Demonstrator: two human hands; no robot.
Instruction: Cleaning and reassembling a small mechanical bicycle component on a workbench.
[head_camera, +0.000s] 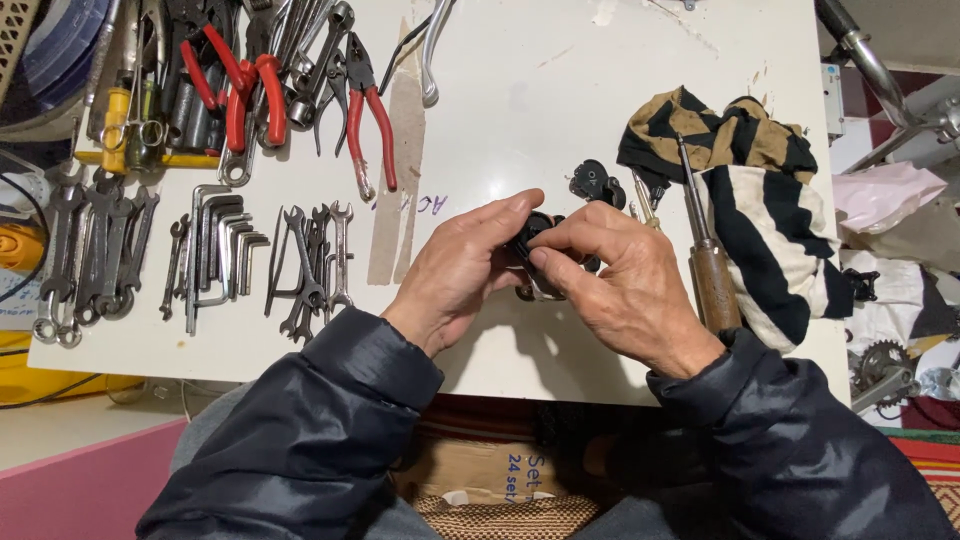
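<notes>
Both of my hands meet over the middle of the white board (560, 100) and grip one small black part (530, 236). My left hand (460, 270) pinches it from the left with thumb and fingers. My right hand (620, 290) covers it from the right, thumb pressed on its face. Most of the part is hidden by my fingers. A second small black piece (595, 183) lies just beyond my right hand.
Wrenches (95, 250), hex keys (215, 250) and spanners (315, 260) lie in rows at the left. Red-handled pliers (365, 110) and more tools sit at the top left. A striped cloth (750, 190) and a wooden-handled screwdriver (712, 270) lie at the right.
</notes>
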